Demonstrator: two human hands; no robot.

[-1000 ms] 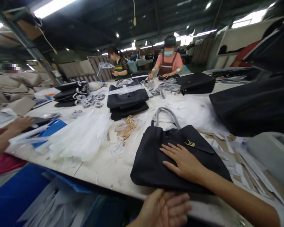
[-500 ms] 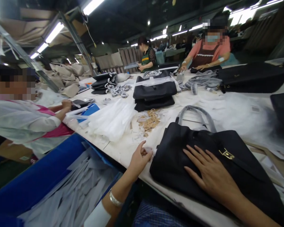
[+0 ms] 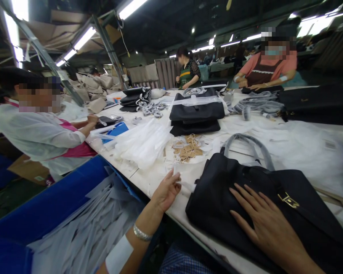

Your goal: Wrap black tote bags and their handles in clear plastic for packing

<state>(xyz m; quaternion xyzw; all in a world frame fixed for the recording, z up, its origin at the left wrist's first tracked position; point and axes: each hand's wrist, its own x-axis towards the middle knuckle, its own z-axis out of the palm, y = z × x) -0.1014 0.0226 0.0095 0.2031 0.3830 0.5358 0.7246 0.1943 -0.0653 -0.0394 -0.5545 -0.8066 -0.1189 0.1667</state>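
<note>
A black handbag (image 3: pixel 217 190) with a gold clasp (image 3: pixel 288 200) lies on the white table at the right front, its wrapped handles (image 3: pixel 247 142) pointing away from me. My right hand (image 3: pixel 263 220) rests flat on the bag's front with fingers spread. Just left of the bag, my left hand (image 3: pixel 167 192) is raised over the table edge, fingers curled; a thin translucent strip (image 3: pixel 188 185) runs between its fingertips and the bag's side.
Brown tags (image 3: pixel 188 149), white plastic sheets (image 3: pixel 145 142) and stacked black bags (image 3: pixel 198 110) lie beyond. A blue bin (image 3: pixel 60 194) of translucent strips stands at lower left. One person (image 3: pixel 45 133) works at left, two across the table. Clear plastic (image 3: pixel 311 144) lies at right.
The view has swung left, so everything sits further right. My left hand has moved away from the bag's side, and the strip between them shows longer. My right hand stays on the bag.
</note>
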